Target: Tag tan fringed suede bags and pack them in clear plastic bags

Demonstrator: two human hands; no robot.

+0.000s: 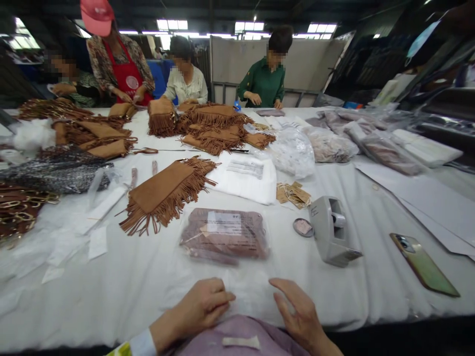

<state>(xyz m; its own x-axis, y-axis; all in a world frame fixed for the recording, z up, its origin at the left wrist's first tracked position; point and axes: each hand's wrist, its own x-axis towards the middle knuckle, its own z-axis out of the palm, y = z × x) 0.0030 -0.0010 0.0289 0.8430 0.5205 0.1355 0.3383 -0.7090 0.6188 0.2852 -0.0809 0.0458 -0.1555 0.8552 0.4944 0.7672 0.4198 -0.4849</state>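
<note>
A clear plastic bag (pixel 226 235) with a folded mauve item and a printed white label inside lies flat in front of me. Its see-through lower part reaches toward my hands. My left hand (pixel 204 304) is closed at the bag's near side, fingers curled against the thumb; whatever it may pinch is too faint to make out. To the right, my right hand (pixel 297 311) is open, thumb and fingers apart, holding nothing. Between the hands, at the table edge, is mauve cloth (pixel 237 336) with a small pale tag.
Beyond lie a brown fringed piece (pixel 163 190), a white printed packet (pixel 247 173) and cardboard tags (pixel 295 194). A grey tape dispenser (pixel 332 230), a round tin (pixel 303 227) and a phone (pixel 425 264) are at right. Several people work across the table.
</note>
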